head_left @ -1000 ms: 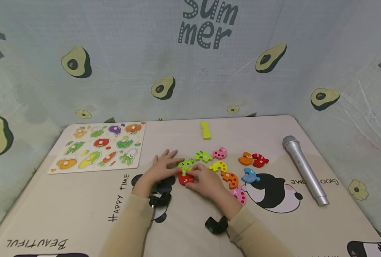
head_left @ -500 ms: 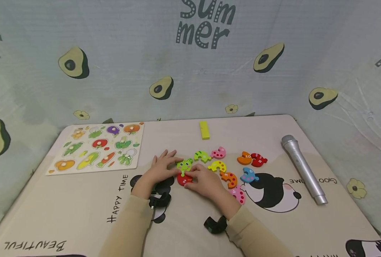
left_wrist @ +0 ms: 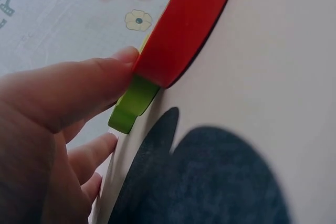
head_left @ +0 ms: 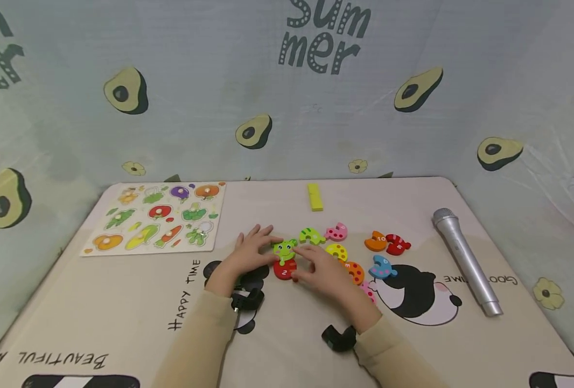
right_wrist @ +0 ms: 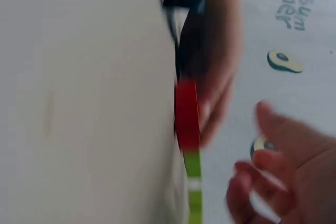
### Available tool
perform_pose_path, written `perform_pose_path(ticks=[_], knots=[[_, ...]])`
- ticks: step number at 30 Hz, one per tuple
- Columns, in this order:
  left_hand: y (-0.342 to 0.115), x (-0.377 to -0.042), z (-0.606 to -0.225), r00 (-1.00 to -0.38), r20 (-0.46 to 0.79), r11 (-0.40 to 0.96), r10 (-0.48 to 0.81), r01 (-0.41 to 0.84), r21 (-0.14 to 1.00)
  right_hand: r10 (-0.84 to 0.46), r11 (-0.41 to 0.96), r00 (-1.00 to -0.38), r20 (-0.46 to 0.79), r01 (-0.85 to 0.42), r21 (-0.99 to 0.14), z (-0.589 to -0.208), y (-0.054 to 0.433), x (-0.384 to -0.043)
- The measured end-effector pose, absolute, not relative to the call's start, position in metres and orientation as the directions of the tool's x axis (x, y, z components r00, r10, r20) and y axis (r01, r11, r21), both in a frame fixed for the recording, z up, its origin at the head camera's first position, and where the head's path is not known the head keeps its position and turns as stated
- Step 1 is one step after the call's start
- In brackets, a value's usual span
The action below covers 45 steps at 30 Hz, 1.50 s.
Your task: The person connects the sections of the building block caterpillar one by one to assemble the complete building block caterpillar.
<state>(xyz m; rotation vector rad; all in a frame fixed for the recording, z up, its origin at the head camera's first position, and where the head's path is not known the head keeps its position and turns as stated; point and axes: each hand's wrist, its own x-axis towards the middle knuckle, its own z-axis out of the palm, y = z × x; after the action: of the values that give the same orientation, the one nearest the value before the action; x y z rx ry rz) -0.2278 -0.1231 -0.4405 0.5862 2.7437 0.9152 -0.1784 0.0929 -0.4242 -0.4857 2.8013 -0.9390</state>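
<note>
Here the left hand [head_left: 248, 255], fingers spread, touches the green frog-faced piece [head_left: 284, 250] from its left; the right hand [head_left: 329, 270], wide and empty, hovers just rightward.

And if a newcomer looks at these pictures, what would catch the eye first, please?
Probably the bright green frog-faced piece touching the red piece marked 2, near the middle of the table, between the left hand and the right hand. After that, perhaps the silver microphone lying toward the right edge, and the white board of vegetable pictures at the far left.
</note>
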Motion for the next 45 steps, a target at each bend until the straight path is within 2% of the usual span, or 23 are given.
perform_pose_path(ticks=[6,10,15,23,28,36,45], knots=[[-0.120,-0.231,-0.442,-0.898,-0.049,0.720,0.437,0.317,0.617,-0.290,0.725,-0.957,-0.029,-0.200,-0.660,-0.397,0.145,-0.177],[-0.121,-0.232,-0.444,-0.897,-0.079,0.748,0.434,0.310,0.587,-0.291,0.733,-0.955,-0.060,-0.182,-0.656,-0.403,0.179,-0.174],[-0.125,-0.230,-0.443,-0.898,-0.083,0.753,0.433,0.309,0.581,-0.340,0.752,-0.934,-0.109,-0.201,-0.628,-0.418,0.198,-0.171],[-0.125,-0.229,-0.442,-0.895,-0.076,0.742,0.439,0.313,0.592,-0.433,0.763,-0.889,-0.150,-0.273,-0.586,-0.425,0.204,-0.172],[-0.124,-0.229,-0.440,-0.895,-0.070,0.737,0.441,0.316,0.597,-0.432,0.777,-0.894,-0.122,-0.300,-0.553,-0.425,0.200,-0.171],[-0.123,-0.229,-0.440,-0.896,-0.080,0.744,0.437,0.310,0.592,-0.367,0.856,-0.925,-0.097,-0.295,-0.425,-0.427,0.188,-0.169],[-0.123,-0.229,-0.440,-0.896,-0.085,0.749,0.435,0.308,0.586,-0.387,0.869,-0.917,-0.098,-0.327,-0.372,-0.430,0.183,-0.165]])
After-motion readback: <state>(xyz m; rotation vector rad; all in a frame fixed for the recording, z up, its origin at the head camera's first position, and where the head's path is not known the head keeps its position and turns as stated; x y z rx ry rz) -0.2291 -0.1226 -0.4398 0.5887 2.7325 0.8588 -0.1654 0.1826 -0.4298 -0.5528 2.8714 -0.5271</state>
